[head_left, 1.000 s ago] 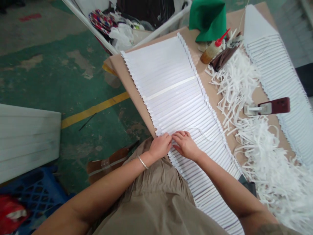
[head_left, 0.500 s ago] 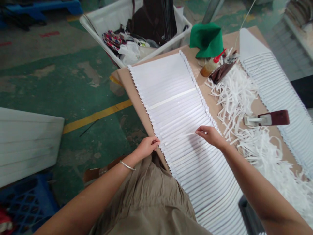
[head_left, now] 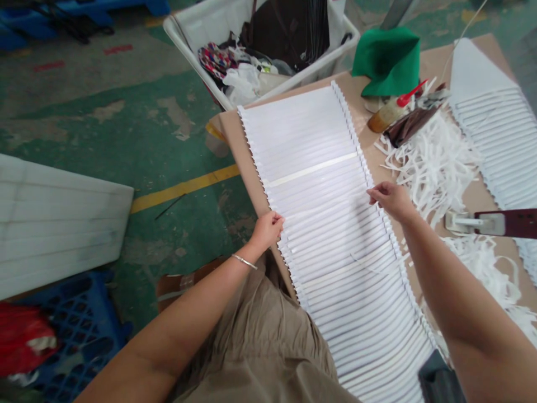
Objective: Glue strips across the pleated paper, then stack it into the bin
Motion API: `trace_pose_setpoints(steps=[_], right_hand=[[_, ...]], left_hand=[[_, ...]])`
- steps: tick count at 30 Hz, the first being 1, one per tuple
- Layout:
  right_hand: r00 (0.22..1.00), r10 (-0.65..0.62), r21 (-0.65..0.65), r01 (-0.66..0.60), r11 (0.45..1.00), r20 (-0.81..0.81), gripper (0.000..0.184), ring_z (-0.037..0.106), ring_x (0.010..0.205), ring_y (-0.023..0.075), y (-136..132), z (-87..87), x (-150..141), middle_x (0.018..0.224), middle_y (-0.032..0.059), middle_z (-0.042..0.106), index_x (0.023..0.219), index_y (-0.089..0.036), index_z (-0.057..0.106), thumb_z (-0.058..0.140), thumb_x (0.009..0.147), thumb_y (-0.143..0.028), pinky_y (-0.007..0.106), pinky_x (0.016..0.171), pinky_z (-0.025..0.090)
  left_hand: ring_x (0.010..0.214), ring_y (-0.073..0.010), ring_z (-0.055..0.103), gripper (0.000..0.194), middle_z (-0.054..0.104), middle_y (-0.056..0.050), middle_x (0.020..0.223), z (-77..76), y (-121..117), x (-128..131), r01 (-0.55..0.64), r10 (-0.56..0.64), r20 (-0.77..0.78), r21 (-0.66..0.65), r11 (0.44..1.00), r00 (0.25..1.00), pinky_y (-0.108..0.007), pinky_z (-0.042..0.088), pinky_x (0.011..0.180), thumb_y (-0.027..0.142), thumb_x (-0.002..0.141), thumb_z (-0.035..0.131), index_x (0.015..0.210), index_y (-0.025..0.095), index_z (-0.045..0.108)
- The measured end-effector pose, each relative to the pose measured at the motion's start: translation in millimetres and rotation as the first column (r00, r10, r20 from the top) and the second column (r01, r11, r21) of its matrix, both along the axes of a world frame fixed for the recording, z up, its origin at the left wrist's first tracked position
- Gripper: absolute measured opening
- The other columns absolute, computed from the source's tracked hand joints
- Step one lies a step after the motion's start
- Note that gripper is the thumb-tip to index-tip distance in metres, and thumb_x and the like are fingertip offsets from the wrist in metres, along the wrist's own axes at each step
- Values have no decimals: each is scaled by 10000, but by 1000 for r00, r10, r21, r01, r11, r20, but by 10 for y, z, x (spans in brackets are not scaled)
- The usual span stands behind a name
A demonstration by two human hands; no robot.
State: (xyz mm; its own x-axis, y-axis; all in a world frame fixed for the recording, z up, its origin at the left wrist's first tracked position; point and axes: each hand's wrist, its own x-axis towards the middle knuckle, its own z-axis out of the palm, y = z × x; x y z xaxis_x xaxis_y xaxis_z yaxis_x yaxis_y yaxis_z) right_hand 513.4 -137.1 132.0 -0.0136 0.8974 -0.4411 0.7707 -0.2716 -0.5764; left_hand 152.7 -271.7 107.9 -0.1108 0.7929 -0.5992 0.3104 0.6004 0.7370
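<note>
The ribbed white sheet [head_left: 310, 218] lies along the left edge of the bench [head_left: 246, 159], its far end close to the bench's far left corner. At the sheet's left margin is the left hand [head_left: 268, 228], fingertips drawn together. Over the right margin, the right hand [head_left: 391, 198] has thumb and fingers pinched. Whether either grips a strip cannot be told. White clippings [head_left: 440, 162] heap between this sheet and a second ribbed piece [head_left: 493, 129] by the bench's right edge. Near the far edge sit a green cloth [head_left: 388, 61] and a red-tipped bottle [head_left: 386, 115].
</note>
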Motion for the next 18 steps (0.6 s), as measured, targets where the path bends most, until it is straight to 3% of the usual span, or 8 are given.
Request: trace_pose_setpoints(steps=[2, 8, 18], right_hand=[[1000, -7, 7, 7, 1000, -10, 255, 504, 466, 113, 88, -62, 11, 661, 58, 701, 764, -160, 632, 615, 810, -410, 231, 462, 386], [998, -53, 59, 50, 997, 43, 248, 508, 467, 115, 253, -237, 30, 682, 62, 706, 781, -155, 639, 643, 786, -403, 231, 461, 385], [995, -75, 118, 67, 991, 63, 238, 540, 514, 141, 318, -488, 91, 637, 41, 670, 794, -164, 627, 613, 774, -401, 248, 513, 394]], left_hand=[[439, -98, 517, 139, 570, 41, 533, -13, 27, 46, -10, 10, 17, -24, 1000, 1000, -220, 404, 495, 244, 829, 521, 716, 173, 561], [437, -111, 527, 170, 579, 38, 532, -83, 71, 97, -40, 32, -145, -55, 998, 989, -233, 394, 486, 276, 830, 545, 685, 188, 533], [459, -120, 542, 171, 592, 32, 538, -84, 85, 116, -35, 28, -208, -29, 999, 978, -238, 414, 528, 262, 832, 512, 676, 196, 534]])
